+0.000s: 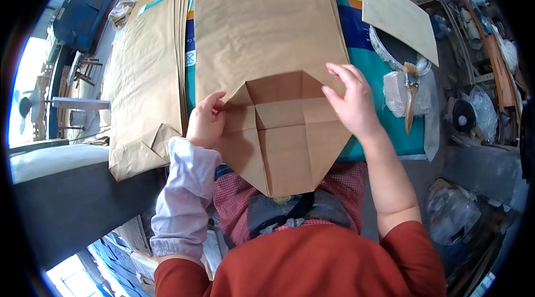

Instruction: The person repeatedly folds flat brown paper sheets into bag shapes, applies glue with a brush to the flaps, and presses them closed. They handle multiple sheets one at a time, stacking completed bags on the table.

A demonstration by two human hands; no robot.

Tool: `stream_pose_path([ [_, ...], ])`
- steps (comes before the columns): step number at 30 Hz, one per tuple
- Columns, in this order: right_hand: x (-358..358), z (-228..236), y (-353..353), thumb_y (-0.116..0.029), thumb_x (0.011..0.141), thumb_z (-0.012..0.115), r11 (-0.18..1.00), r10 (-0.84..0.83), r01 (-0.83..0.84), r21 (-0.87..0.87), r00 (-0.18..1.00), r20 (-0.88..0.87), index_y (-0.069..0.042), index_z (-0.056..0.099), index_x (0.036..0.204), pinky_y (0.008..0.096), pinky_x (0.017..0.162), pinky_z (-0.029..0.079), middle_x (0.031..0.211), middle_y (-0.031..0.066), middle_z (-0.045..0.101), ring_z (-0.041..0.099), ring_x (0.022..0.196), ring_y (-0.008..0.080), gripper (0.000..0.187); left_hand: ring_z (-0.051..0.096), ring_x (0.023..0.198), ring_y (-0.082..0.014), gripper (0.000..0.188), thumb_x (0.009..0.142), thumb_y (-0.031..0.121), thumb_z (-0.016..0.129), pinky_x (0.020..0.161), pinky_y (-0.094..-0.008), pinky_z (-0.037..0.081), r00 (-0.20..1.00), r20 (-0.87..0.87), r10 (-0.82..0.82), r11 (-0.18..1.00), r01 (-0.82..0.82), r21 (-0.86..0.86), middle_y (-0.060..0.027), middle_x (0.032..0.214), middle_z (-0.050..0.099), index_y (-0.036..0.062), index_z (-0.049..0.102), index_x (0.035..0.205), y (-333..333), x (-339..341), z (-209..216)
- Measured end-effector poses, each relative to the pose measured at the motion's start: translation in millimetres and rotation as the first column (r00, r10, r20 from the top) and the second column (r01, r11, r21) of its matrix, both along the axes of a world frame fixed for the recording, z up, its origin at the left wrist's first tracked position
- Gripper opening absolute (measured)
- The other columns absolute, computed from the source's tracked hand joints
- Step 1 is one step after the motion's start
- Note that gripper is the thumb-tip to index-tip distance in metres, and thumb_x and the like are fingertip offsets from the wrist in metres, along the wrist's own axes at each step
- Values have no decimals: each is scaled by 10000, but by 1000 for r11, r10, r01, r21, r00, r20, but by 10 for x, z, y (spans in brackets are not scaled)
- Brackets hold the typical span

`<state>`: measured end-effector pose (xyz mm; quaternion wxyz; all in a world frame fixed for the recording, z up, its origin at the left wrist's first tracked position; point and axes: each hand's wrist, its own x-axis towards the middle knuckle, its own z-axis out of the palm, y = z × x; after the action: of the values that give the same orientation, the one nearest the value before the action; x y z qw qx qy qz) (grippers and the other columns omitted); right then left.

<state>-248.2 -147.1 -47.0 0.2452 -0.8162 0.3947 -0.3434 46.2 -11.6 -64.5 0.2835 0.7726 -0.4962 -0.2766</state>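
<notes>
A large brown paper bag (pixel 267 35) lies on top of a stack of similar bags. Its near end (pixel 282 116) is spread out into a creased, many-sided shape that hangs over the table's front edge towards my lap. At the left side of that folded end, my left hand (pixel 206 123) has its fingers curled against the paper's edge. My right hand (pixel 356 102) is at the opposite side, thumb and fingers apart, with the thumb close to the right flap. Nothing is gripped between the right fingers.
Another stack of brown paper bags (pixel 147 74) lies at the left, its near end folded. On the right are a glue brush (pixel 411 96) on a plastic-wrapped block (pixel 393 92), a round basin (pixel 384 46) and a pale board (pixel 398 18) partly over it. Teal printed sheeting (pixel 387 132) covers the table.
</notes>
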Motion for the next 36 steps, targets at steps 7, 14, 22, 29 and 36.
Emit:
stream_pose_path([
  [7,26,-152,-241,-17,765,685,882,387,-288,374,894,-223,26,640,945,376,716,485,864,153,596,621,812,311,190,669,833,-298,182,759,48,672,733,-374,533,933,109,-344,934,327,147,-147,890,683,27,704,937,-178,366,58],
  [14,90,-9,-350,13,709,652,867,493,-453,206,725,-482,-45,680,925,406,742,520,846,115,629,617,855,309,225,639,798,-325,131,747,70,629,720,-395,525,816,275,-508,860,458,227,-139,826,660,34,701,849,-172,475,29],
  [22,268,-130,-111,25,659,699,820,536,-567,-75,808,-245,-55,703,961,347,674,530,886,71,674,634,819,269,313,614,840,-308,55,727,63,596,764,-396,506,647,483,-589,805,526,276,-107,815,627,58,633,768,-164,342,-35],
  [29,195,-393,75,-37,695,667,700,451,-546,-461,838,-307,-36,700,916,301,626,540,880,21,646,620,799,179,223,580,859,-231,101,720,120,627,764,-344,504,433,721,-541,754,630,187,-60,846,575,58,603,797,123,273,-14],
  [36,119,-468,122,-56,697,676,624,408,-566,-538,824,-394,-38,711,957,266,619,551,935,35,659,636,834,167,263,587,1018,-289,329,737,66,583,855,-376,503,497,716,-491,734,678,33,-136,1038,604,-48,602,1045,268,244,-63],
])
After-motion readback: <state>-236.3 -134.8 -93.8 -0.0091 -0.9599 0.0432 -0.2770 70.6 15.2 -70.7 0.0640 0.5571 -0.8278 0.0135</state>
